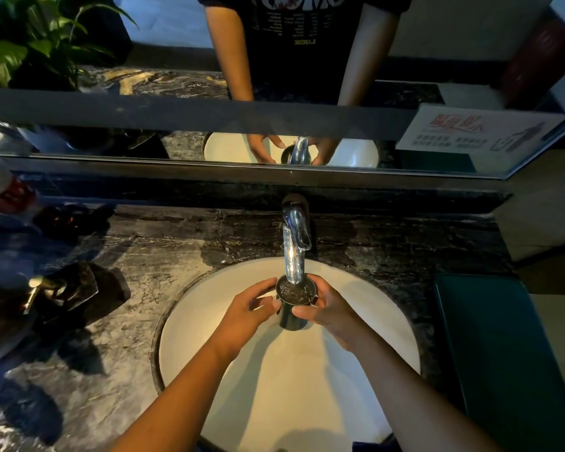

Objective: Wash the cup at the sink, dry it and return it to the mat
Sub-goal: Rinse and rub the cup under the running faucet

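A dark cup [293, 306] stands upright over the white round sink [209, 324], right under the spout of the chrome tap [295, 243]. Bubbling water fills its mouth. My right hand [328, 309] grips the cup's right side, thumb across its front. My left hand [247, 309] is at the cup's left side with curled fingers, fingertips touching or nearly touching it. A dark green mat [503, 353] lies on the counter to the right of the sink.
Dark marble counter [128, 265] surrounds the sink. A brass-topped dispenser [43, 287] and dark objects sit at the left, with a plant [30, 44] at the far left. A mirror [177, 34] runs along the back; a printed sign [477, 135] leans at its right.
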A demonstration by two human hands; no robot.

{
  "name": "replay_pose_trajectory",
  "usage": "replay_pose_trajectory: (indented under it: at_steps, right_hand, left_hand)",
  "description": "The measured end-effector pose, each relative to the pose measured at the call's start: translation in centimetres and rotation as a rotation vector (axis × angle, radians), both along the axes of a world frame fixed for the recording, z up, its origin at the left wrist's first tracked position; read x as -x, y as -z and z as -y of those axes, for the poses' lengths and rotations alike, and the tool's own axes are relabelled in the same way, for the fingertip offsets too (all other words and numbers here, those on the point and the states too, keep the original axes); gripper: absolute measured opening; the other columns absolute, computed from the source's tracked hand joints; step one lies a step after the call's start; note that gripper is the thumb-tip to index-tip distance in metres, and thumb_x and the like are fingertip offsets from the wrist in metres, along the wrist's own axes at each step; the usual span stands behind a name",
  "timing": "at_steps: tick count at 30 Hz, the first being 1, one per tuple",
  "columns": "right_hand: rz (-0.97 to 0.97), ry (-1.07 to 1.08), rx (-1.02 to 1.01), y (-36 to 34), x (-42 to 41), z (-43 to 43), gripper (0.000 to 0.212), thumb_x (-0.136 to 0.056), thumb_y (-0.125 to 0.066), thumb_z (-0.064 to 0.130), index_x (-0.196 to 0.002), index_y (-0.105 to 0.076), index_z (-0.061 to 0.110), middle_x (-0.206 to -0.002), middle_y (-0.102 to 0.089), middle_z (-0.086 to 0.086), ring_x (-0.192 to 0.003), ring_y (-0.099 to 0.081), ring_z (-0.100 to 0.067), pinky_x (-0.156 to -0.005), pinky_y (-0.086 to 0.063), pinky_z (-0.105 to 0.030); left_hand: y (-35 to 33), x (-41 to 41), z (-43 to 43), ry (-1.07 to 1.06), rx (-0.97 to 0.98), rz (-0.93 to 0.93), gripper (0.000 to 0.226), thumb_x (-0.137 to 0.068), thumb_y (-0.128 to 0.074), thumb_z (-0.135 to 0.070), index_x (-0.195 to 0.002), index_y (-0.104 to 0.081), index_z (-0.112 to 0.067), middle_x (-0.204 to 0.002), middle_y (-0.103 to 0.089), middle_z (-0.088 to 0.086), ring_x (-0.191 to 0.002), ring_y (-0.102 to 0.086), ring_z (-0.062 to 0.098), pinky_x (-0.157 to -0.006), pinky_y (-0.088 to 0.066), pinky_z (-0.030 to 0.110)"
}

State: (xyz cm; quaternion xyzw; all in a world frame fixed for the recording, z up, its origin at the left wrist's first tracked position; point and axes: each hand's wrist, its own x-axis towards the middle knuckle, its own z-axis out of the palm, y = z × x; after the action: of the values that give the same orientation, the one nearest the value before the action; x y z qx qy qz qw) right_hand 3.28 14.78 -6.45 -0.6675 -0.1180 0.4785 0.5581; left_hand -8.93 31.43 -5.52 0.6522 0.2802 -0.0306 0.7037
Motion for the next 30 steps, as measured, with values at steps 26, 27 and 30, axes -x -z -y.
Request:
replay_pose_trajectory:
  at_steps: [26, 27, 30]
  right_hand:
    - [0.129, 0.028, 0.074, 0.8, 0.2, -0.3, 0.061, -0.067, -0.079, 0.018, -0.121, -0.06, 0.041, -0.111, -0.071, 0.018, -0.103, -0.062, 0.01, -0.074, -0.051, -0.008]
    - [0.132, 0.011, 0.08, 0.8, 0.3, -0.4, 0.062, -0.067, -0.079, 0.018, -0.122, -0.06, 0.04, -0.11, -0.072, 0.018, -0.101, -0.063, 0.011, -0.074, -0.051, -0.008]
    - [0.107, -0.041, 0.081, 1.0, 0.6, -0.4, 0.065, -0.069, -0.079, 0.019, -0.128, -0.058, 0.035, -0.121, -0.07, 0.01, -0.113, -0.063, -0.002, -0.074, -0.055, -0.016]
  left_hand:
    - [1.4, 0.1, 0.4, -0.278, 0.093, -0.149, 0.04, -0.1, -0.062, -0.029, -0.139, -0.059, -0.021, -0.139, -0.06, 0.001, -0.124, -0.058, 0.02, -0.103, -0.053, 0.046]
    - [1.5, 0.3, 0.4, -0.287, 0.091, -0.161, 0.041, -0.1, -0.062, -0.028, -0.139, -0.059, -0.019, -0.138, -0.06, 0.002, -0.123, -0.059, 0.021, -0.103, -0.053, 0.047]
    - [1.8, 0.6, 0.7, -0.301, 0.101, -0.19, 0.038, -0.099, -0.063, -0.027, -0.136, -0.061, -0.018, -0.136, -0.061, 0.003, -0.123, -0.059, 0.024, -0.103, -0.053, 0.049]
